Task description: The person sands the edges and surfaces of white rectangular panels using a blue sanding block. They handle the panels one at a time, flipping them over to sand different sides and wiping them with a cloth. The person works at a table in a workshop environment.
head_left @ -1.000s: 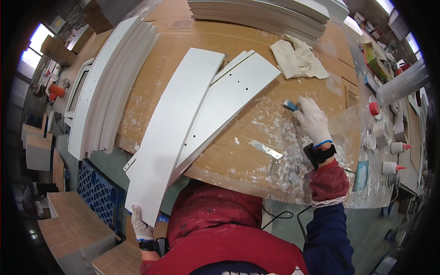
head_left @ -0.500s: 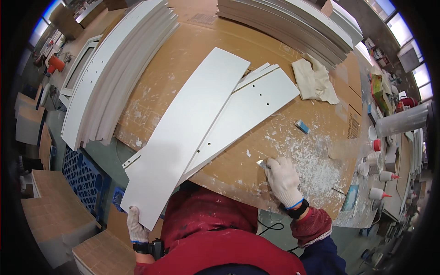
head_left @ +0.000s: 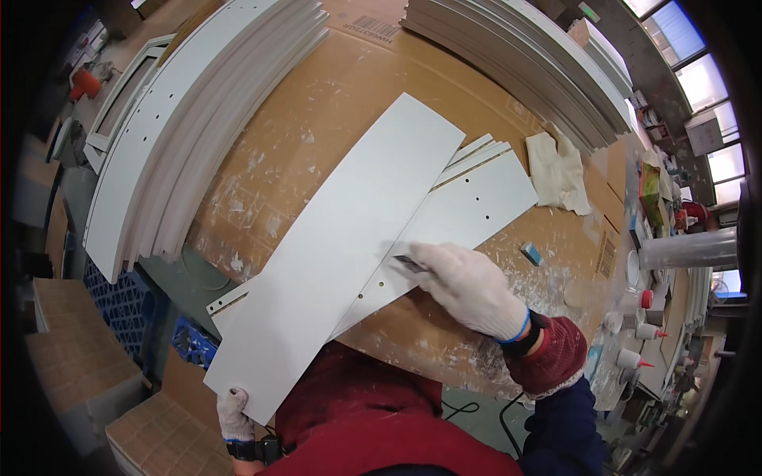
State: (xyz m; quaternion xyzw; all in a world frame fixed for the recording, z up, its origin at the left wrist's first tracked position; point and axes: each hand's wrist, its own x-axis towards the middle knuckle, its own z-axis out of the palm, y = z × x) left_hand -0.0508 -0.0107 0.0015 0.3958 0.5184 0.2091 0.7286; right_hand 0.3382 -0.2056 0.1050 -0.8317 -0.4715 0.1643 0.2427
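Observation:
My left hand point(head_left: 234, 414), in a white knit glove, grips the near corner of a long white board point(head_left: 349, 238), with the thumb on top. That board lies slantwise across several other white boards point(head_left: 484, 186), which show drilled holes and a groove along one edge. My right hand point(head_left: 468, 289), also gloved, is closed on a small flat metal scraper point(head_left: 409, 263). The scraper's dark blade is at the top board's right long edge, about midway along; whether it touches cannot be made out. Most of the scraper is hidden in the fingers.
Cardboard point(head_left: 262, 182) speckled with white flakes covers the table. Tall stacks of white boards stand at the left point(head_left: 182, 119) and far right point(head_left: 524, 63). A cream cloth point(head_left: 557, 170), a small blue block point(head_left: 531, 254) and red-tipped bottles point(head_left: 633, 359) are on the right.
My right hand has moved left and away from me, bringing the scraper from the flake-covered cardboard to the top board's edge. The left hand keeps its hold. The whole view has shifted slightly.

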